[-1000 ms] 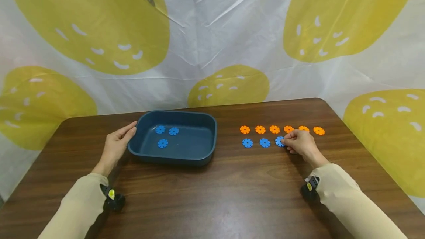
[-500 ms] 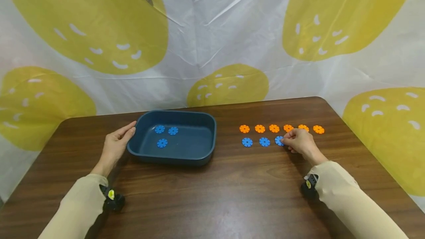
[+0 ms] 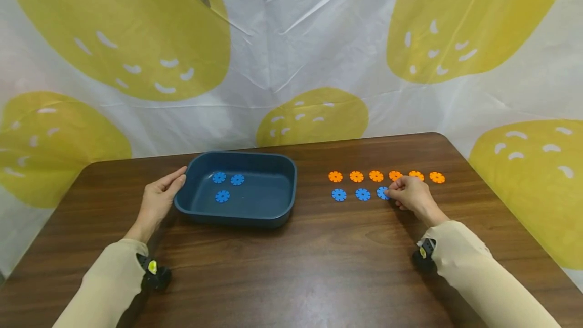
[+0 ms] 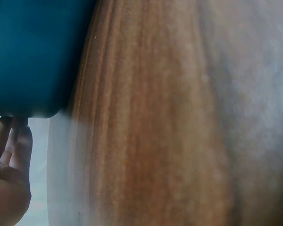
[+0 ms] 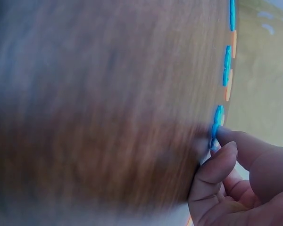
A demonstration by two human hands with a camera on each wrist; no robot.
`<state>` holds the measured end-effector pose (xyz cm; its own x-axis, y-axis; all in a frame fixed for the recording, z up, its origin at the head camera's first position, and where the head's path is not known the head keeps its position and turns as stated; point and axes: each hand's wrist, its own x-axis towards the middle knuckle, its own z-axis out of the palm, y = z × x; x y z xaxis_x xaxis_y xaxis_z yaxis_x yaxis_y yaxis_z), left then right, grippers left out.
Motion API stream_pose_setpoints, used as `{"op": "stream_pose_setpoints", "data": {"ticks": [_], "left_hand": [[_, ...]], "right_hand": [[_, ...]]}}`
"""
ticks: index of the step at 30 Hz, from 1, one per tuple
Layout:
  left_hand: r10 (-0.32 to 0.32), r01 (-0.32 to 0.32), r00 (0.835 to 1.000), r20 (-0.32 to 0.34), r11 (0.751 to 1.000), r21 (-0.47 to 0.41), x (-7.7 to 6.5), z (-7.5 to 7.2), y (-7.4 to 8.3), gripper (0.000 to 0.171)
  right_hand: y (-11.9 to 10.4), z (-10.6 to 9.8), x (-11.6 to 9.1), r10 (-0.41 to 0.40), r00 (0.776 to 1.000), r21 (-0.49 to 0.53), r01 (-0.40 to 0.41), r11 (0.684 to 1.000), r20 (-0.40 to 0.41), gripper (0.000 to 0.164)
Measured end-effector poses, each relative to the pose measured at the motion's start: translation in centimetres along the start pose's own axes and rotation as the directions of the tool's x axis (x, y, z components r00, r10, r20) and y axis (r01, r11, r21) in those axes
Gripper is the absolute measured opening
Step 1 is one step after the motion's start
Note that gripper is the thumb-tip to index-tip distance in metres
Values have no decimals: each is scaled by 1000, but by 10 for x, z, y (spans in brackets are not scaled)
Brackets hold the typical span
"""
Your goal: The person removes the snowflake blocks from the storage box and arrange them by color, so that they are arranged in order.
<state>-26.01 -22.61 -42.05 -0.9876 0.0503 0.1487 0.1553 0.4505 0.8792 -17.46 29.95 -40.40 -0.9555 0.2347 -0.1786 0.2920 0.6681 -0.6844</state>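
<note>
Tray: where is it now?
In the head view, the tray is left of centre, left of the orange discs, with the left hand gripping its left end.

The left forearm (image 3: pixel 102 282) and right forearm (image 3: pixel 489 282) are slanting forward and inward. The left hand (image 3: pixel 158 195) is extending its fingers fairly straight; the right hand (image 3: pixel 413 198) is pinching with thumb and index finger, its other fingers curling.

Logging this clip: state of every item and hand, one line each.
Dish: upright, uncovered, gripped at its left end.
Left hand: gripping dish.
Three blue discs in dish: flat, apart.
Two blue discs on table: flat, untouched.
Rightmost blue disc: edge pinched, unclear whether lifted.
Right hand: pinching that disc.
Six orange discs: flat, in a row, two partly hidden.
</note>
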Motion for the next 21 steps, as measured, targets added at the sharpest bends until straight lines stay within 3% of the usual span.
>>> {"op": "stream_pose_setpoints", "data": {"ticks": [9, 15, 21], "left_hand": [[14, -15, 1000, -16, 1000, -15, 0, 2, -2, 50], [1, -1, 1000, -3, 1000, -3, 0, 1, -3, 52], [25, -25, 1000, -19, 999, -20, 1, 2, -4, 48]], "right_hand": [[1, 0, 0, -8, 1000, 5, 8, 1000, 1, 21], [0, 0, -1, 19, 1000, 98, -21, 995, 18, 27], [-22, 1, -2, -113, 994, 177, 113, 978, -8, 28]]}}
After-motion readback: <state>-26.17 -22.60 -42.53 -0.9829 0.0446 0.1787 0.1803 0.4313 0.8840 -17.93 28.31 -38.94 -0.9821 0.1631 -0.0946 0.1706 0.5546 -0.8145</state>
